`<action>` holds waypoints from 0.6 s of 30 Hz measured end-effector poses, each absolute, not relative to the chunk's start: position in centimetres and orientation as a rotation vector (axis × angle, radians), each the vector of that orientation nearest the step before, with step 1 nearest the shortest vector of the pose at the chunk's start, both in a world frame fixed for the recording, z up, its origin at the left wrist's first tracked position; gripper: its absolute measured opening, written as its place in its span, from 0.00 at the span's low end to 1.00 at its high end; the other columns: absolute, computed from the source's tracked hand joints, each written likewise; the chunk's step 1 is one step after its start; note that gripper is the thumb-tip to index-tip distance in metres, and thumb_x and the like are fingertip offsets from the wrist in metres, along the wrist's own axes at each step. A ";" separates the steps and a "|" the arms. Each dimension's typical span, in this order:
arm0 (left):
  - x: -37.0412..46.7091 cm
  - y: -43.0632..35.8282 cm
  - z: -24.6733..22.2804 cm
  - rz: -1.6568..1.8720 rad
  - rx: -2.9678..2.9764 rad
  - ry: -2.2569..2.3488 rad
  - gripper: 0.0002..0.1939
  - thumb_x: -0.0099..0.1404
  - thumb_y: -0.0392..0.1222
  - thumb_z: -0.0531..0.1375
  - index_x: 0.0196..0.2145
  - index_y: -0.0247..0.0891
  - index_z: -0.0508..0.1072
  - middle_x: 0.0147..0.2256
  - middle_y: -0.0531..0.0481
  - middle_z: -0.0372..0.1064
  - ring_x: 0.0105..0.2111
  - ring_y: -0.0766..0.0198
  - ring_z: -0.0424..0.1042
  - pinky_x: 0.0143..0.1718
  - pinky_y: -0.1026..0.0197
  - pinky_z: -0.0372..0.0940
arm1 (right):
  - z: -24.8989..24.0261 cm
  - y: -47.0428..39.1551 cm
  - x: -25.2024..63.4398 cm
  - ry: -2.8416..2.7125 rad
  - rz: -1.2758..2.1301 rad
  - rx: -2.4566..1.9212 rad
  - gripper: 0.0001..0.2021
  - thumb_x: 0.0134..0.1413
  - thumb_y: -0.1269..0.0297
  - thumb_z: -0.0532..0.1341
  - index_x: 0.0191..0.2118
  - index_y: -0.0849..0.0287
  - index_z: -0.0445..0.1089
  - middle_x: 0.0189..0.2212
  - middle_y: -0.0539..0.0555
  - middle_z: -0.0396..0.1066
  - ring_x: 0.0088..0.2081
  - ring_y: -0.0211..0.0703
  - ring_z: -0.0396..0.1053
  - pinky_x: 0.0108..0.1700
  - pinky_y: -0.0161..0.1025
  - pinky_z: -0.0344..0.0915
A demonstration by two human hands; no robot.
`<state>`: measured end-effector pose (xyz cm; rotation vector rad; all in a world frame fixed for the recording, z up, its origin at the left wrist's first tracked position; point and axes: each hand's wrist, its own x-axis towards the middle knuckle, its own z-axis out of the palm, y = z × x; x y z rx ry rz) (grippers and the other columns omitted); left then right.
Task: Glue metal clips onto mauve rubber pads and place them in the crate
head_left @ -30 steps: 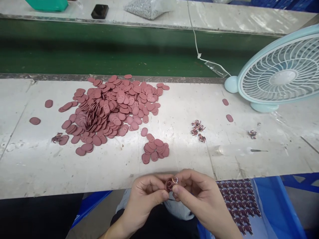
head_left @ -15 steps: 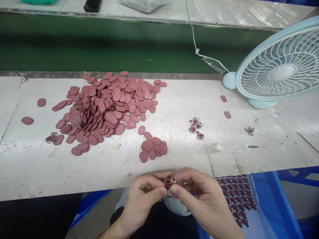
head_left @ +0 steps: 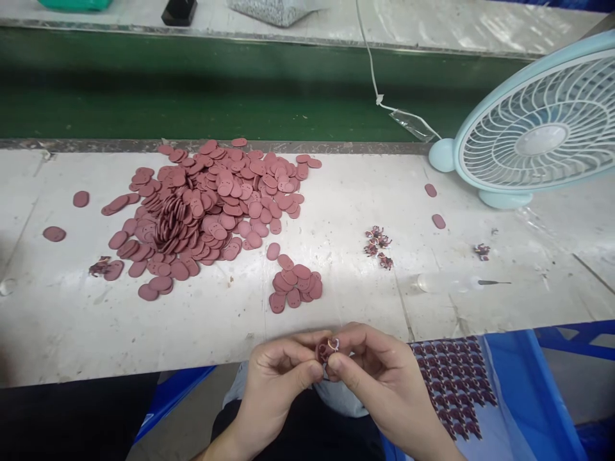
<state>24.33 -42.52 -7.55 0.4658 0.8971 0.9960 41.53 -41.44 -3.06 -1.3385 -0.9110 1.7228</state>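
My left hand (head_left: 283,378) pinches a small maroon oval disc (head_left: 321,349) between thumb and fingers, just beyond the table's front edge. My right hand (head_left: 372,378) is closed at the disc's right side, thumb and fingertips on a tiny dark-red figure piece with a pale curved strip (head_left: 333,344). The two pieces touch or overlap; the fingers hide how they join. Beyond the hands lies a small heap of maroon oval discs (head_left: 294,287). To its right are several small dark-red figure pieces (head_left: 377,242).
A large pile of oval discs (head_left: 206,198) covers the table's left middle. At the right stand a light-blue fan (head_left: 542,137) and, nearer, a clear bottle with a dark thin tip (head_left: 442,282). Below right, a blue tray (head_left: 533,384) holds rows of finished-looking dark-red pieces (head_left: 454,384).
Both hands stay in nearly the same place, with the right hand shifted slightly. A small pale round thing and a dark blur now show at the left edge.
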 end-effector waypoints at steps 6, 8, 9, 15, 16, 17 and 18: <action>24.4 -42.6 -6.7 0.970 0.606 0.896 0.04 0.61 0.38 0.72 0.36 0.44 0.85 0.55 0.44 0.78 0.48 0.52 0.81 0.46 0.57 0.77 | -3.1 -42.1 42.5 -0.861 1.710 -1.259 0.03 0.63 0.62 0.69 0.40 0.54 0.78 0.33 0.50 0.77 0.31 0.36 0.75 0.35 0.31 0.73; 23.6 -42.0 -6.2 0.942 0.810 0.921 0.09 0.62 0.38 0.71 0.41 0.47 0.84 0.58 0.45 0.75 0.51 0.50 0.79 0.47 0.55 0.77 | -3.6 -43.1 43.7 -0.794 1.660 -1.281 0.04 0.63 0.62 0.69 0.41 0.53 0.78 0.33 0.51 0.77 0.29 0.37 0.76 0.33 0.32 0.75; 22.9 -41.5 -6.0 0.947 0.958 0.972 0.10 0.63 0.38 0.70 0.42 0.48 0.83 0.58 0.46 0.75 0.52 0.50 0.79 0.49 0.55 0.77 | -4.0 -43.8 44.6 -0.756 1.610 -1.320 0.05 0.62 0.61 0.70 0.41 0.53 0.78 0.33 0.52 0.77 0.28 0.38 0.76 0.31 0.33 0.75; 18.7 -37.1 -6.4 0.829 2.059 1.619 0.13 0.65 0.39 0.68 0.49 0.44 0.79 0.50 0.48 0.76 0.50 0.56 0.76 0.57 0.53 0.69 | -7.5 -50.3 53.0 -0.507 1.111 -1.732 0.16 0.48 0.57 0.77 0.42 0.52 0.78 0.34 0.53 0.80 0.24 0.41 0.74 0.27 0.35 0.77; 18.5 -36.6 -6.6 0.757 2.165 1.658 0.13 0.65 0.41 0.68 0.48 0.43 0.78 0.49 0.47 0.76 0.50 0.56 0.75 0.55 0.53 0.69 | -8.0 -51.4 54.5 -0.454 1.054 -1.785 0.17 0.46 0.56 0.78 0.42 0.52 0.78 0.33 0.53 0.80 0.24 0.41 0.75 0.27 0.34 0.77; 18.4 -36.3 -6.8 0.703 2.238 1.670 0.12 0.65 0.43 0.68 0.46 0.42 0.78 0.49 0.47 0.76 0.49 0.55 0.75 0.54 0.53 0.69 | -8.6 -52.6 55.8 -0.405 1.003 -1.834 0.18 0.44 0.55 0.78 0.42 0.53 0.79 0.32 0.53 0.80 0.24 0.41 0.75 0.27 0.33 0.77; 18.5 -36.2 -7.0 0.669 2.283 1.665 0.11 0.65 0.44 0.68 0.45 0.42 0.78 0.48 0.47 0.76 0.48 0.55 0.75 0.53 0.53 0.69 | -9.1 -53.7 57.1 -0.367 0.952 -1.874 0.19 0.43 0.54 0.79 0.41 0.53 0.79 0.32 0.54 0.80 0.25 0.42 0.76 0.27 0.33 0.78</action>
